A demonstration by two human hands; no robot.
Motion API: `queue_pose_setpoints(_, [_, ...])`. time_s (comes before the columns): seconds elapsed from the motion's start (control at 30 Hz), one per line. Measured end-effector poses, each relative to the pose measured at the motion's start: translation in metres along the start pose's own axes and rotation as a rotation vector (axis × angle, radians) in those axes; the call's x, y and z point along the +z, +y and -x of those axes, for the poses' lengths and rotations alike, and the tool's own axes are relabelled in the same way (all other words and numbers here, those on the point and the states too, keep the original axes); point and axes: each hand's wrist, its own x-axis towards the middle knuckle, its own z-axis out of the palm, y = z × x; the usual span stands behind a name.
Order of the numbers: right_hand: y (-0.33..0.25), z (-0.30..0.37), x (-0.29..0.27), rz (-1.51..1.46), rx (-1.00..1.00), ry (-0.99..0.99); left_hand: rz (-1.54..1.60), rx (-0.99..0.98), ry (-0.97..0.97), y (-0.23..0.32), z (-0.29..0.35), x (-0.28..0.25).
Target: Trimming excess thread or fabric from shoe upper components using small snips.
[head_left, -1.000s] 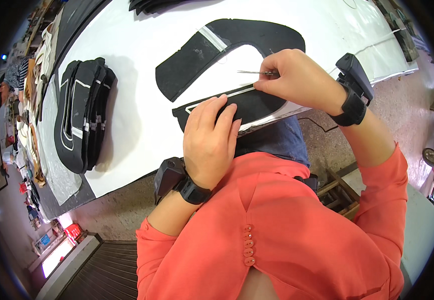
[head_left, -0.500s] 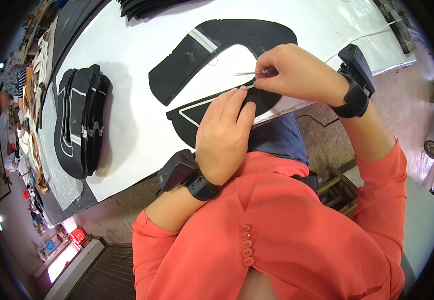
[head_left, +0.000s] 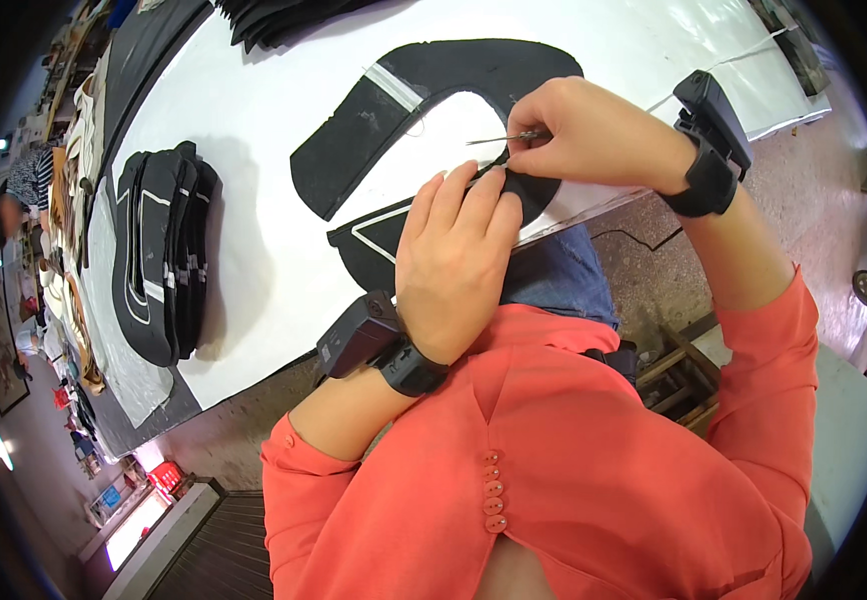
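Note:
A curved black piece (head_left: pixel 362 268) edged with a white strip (head_left: pixel 384 218) lies at the table's near edge. My left hand (head_left: pixel 459 260) rests on it, fingers stretched out and pressing flat over the strip. Just right of those fingertips, my right hand (head_left: pixel 584 135) is closed in a pinch at the piece's upper edge. A thin, pointed metal tool (head_left: pixel 494 140) sticks out leftward from its fingers; its exact kind is unclear. What the thumb and fingertip pinch there is too small to make out. Beyond both hands lies a larger curved black piece (head_left: pixel 354 140) with a pale band (head_left: pixel 394 86).
A stack of similar black pieces (head_left: pixel 161 255) stands left on the white table surface (head_left: pixel 254 310). More black pieces (head_left: pixel 284 25) lie at the far edge. A white cord (head_left: pixel 734 62) runs across the far right. At far left, a person (head_left: pixel 29 185) is near piled materials.
My left hand's fingers have shifted slightly right and spread along the strip. My right hand has moved a little up, and the metal tool shows more clearly. The view has shifted slightly.

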Motion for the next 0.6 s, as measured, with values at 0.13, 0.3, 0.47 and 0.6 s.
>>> queue_pose_setpoints(0.13, [0.0, -0.005, -0.008, 0.032, 0.136, -0.028, -0.025, 0.033, -0.015, -0.002, -0.007, 0.0])
queue_pose_setpoints(0.3, [-0.001, -0.01, -0.015, 0.004, 0.096, -0.121, -0.067, 0.071, 0.016, -0.004, -0.008, 0.004])
queue_pose_setpoints(0.47, [0.002, -0.015, -0.022, 0.061, 0.06, -0.115, -0.072, 0.057, -0.013, 0.001, -0.017, 0.004])
queue_pose_setpoints(0.6, [0.005, -0.02, -0.024, 0.061, 0.012, -0.129, -0.107, 0.072, 0.026, 0.001, -0.017, 0.005])
